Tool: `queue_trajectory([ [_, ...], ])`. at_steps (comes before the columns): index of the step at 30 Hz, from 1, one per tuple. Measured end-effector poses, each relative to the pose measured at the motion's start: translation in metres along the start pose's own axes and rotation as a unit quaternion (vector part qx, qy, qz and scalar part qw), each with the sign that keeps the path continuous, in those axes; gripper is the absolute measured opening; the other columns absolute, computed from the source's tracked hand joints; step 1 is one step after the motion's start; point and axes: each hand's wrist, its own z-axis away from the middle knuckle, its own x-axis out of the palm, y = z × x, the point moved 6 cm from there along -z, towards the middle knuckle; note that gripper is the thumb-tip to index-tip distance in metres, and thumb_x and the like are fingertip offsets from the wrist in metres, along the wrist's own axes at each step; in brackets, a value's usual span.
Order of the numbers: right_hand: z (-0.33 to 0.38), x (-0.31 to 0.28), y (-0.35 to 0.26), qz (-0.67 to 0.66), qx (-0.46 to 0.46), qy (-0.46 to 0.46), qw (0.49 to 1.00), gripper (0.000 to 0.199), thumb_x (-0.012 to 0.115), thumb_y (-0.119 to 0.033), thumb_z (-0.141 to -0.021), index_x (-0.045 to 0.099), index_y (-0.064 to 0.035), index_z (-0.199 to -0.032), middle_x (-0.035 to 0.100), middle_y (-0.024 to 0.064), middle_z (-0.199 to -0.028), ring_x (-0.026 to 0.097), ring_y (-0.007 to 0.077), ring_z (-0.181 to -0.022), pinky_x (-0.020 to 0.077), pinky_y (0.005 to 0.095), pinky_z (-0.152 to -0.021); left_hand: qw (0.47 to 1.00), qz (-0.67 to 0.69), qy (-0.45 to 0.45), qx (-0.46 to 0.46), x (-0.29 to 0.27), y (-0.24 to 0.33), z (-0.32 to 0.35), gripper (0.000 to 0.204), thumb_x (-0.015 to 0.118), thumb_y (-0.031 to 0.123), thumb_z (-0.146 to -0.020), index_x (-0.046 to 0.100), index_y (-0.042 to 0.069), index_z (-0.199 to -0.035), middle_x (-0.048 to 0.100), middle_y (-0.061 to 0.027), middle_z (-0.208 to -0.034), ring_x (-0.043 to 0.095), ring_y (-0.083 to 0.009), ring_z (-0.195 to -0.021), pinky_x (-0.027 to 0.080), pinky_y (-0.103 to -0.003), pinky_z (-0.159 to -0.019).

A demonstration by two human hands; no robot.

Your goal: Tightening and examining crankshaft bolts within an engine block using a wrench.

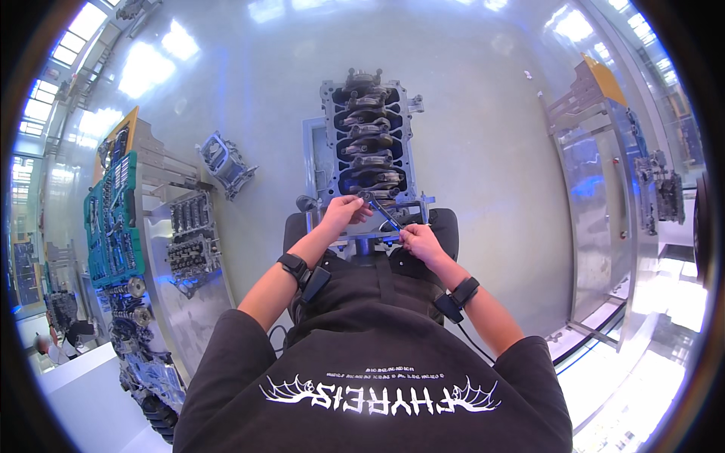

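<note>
both hands on a blue-handled wrench (384, 214) at the near end of the engine block (368, 143): left hand (346, 211) gripping its head end, right hand (420, 240) closed around the handle.

No packages, labels, signs or screens can be made out anywhere in the scene; any markings on the far racks at the left and right are too small to tell.
</note>
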Motion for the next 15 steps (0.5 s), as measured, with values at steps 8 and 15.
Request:
queue_trajectory([
  [8, -0.02, -0.036, -0.03, 0.166, -0.015, 0.001, 0.986, 0.022, 0.058, -0.015, -0.088, 0.067, 0.0028, -0.08, 0.06, 0.006, -0.062, 0.056, 0.0124, -0.056, 0.0445, 0.0294, -0.054, 0.998, 0.003, 0.069, 0.011, -0.009, -0.002, -0.003, 0.018, 0.053, 0.021, -0.095, 0.06, 0.005, -0.1, 0.067, -0.0068, -0.086, 0.061, -0.0121, -0.069, 0.048, -0.025, -0.063],
  [15, -0.044, -0.052, -0.073, 0.255, 0.002, 0.004, 0.967, 0.02, 0.064, -0.017, -0.077, 0.071, 0.0008, -0.078, 0.063, 0.0102, -0.061, 0.061, 0.0179, -0.058, 0.0483, 0.0338, -0.057, 0.997, -0.004, 0.065, 0.042, -0.014, 0.006, -0.004, 0.019, 0.055, 0.016, -0.092, 0.056, 0.006, -0.108, 0.065, -0.0059, -0.083, 0.058, -0.0108, -0.063, 0.046, -0.024, -0.06],
])
